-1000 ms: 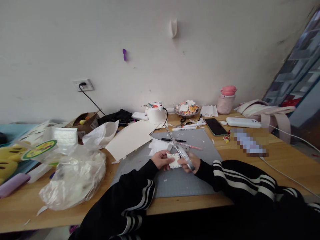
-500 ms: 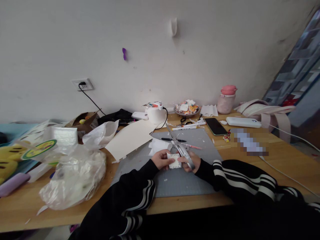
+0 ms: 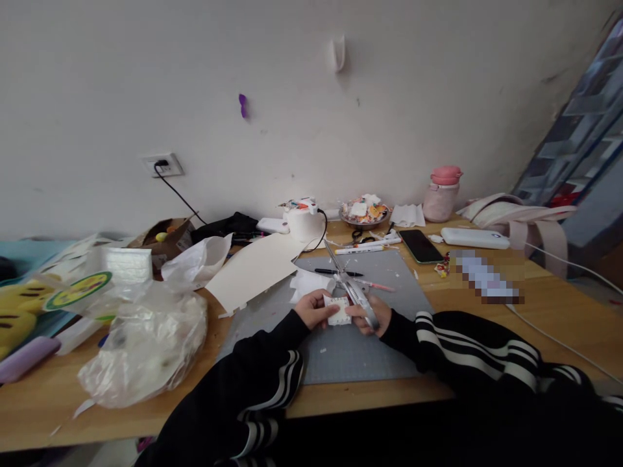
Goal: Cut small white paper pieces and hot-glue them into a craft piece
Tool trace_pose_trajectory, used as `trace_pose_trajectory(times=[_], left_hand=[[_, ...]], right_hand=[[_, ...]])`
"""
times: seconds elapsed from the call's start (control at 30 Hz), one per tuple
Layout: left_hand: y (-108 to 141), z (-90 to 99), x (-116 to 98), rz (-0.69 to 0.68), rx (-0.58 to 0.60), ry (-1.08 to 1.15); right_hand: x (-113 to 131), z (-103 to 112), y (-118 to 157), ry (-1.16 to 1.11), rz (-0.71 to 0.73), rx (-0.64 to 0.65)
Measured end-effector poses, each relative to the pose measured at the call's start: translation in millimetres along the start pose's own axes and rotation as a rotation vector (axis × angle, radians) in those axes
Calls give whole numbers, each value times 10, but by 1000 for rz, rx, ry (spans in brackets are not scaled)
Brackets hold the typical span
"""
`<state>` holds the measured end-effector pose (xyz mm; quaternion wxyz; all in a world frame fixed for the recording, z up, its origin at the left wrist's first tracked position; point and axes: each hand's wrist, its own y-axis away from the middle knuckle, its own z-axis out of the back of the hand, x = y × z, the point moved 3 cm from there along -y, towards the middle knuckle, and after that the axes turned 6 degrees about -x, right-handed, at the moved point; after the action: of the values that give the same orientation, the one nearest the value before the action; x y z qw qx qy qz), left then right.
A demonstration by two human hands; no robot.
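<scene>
A small white square piece of paper (image 3: 339, 316) with dark marks along its edges is pinched by my left hand (image 3: 314, 310), thumb on top. My right hand (image 3: 377, 316) is closed around silver-grey scissors (image 3: 356, 293), whose blades point away toward the back of the desk. The right fingertips also meet the paper's right edge. Below both hands lies a grey cutting mat (image 3: 360, 360). Crumpled white tissue (image 3: 310, 284) and a black pen (image 3: 338, 272) rest on the mat just beyond them.
A large cream sheet (image 3: 257, 269) overlaps the mat's back left. Farther left is a clear plastic bag (image 3: 146, 353). A phone (image 3: 421, 246), a power bank (image 3: 474, 238) and a pink bottle (image 3: 441, 194) stand or lie right. A bowl of scraps (image 3: 365, 213) is at the back.
The paper has shifted very slightly up and left in my fingers. Both hands keep their hold, and the scissors stay almost in place.
</scene>
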<state>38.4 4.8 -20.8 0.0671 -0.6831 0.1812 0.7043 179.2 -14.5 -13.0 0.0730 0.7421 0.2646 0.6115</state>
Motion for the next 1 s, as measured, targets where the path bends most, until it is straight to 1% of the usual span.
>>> trace_pose_trajectory(times=[0.3, 0.5, 0.67, 0.8, 1.0], left_hand=[[23, -22, -26, 11, -9, -8], [18, -21, 3, 20, 3, -14], [28, -22, -14, 12, 14, -21], [42, -44, -13, 3, 101, 3], [77, -119, 80, 100, 333, 52]], right_hand=[[-14, 9, -14, 6, 5, 0], [-12, 9, -12, 6, -4, -2], [-25, 20, -32, 2, -6, 8], [-35, 23, -42, 0, -4, 19], [-13, 2, -5, 21, -5, 53]])
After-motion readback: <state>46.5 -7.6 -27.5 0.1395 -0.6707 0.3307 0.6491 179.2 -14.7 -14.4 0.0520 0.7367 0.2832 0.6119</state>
